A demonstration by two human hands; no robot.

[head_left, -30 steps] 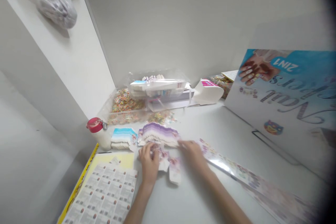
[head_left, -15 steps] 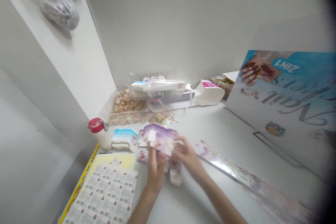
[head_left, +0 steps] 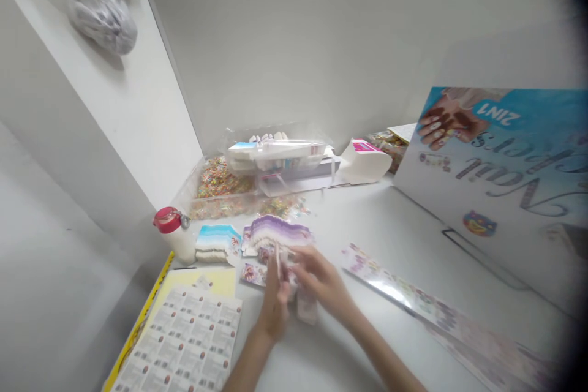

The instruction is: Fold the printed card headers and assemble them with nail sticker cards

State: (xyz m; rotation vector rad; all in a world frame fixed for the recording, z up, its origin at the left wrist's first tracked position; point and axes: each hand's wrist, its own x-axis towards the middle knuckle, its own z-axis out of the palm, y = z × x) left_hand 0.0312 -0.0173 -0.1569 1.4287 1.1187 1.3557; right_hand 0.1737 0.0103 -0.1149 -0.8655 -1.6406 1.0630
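My left hand is closed around a small purple-and-white card, turned edge-on between my hands. My right hand is beside it with bent fingers close to the card; motion blurs its fingertips, so any grip there is unclear. Just behind my hands lies a fanned stack of purple-and-white cards. To its left is a stack of blue-and-white cards. A loose purple printed card lies left of my left hand, and a pale purple piece rests under my right hand.
A red-capped bottle stands left, behind a sheet of labels. Bags of colourful beads and a clear box are at the back. Printed strips lie right, before a large printed box.
The purple-and-white card, broad side visible before, is now turned edge-on between my hands. My right hand has shifted slightly down and its fingers have moved closer to my left hand.
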